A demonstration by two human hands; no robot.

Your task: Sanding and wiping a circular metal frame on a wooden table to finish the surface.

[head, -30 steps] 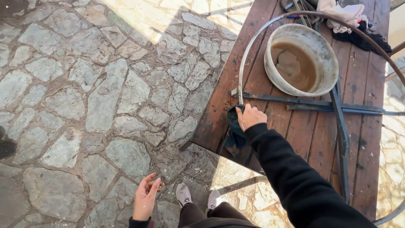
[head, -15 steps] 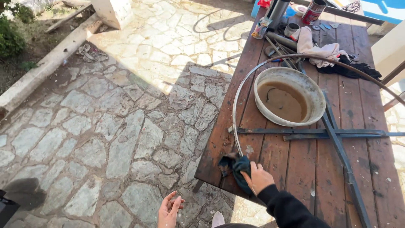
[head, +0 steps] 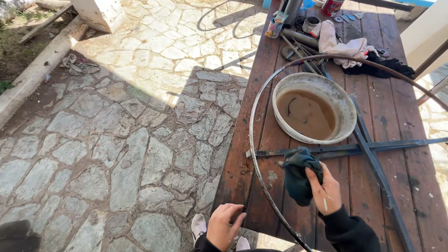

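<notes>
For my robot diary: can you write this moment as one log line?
right hand: holds dark rag | left hand: at table edge | basin: muddy water

Dark teal rag [head: 298, 175], crumpled, lifted just above the thin metal hoop [head: 254, 154] on the wooden table [head: 401, 168]

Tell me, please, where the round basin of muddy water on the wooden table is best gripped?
Probably by the rim of the basin, hands on opposite sides, coming from above. It sits upright and part-filled, so level lifting avoids spilling. The metal hoop runs close along its left side, leaving less room there.
</notes>
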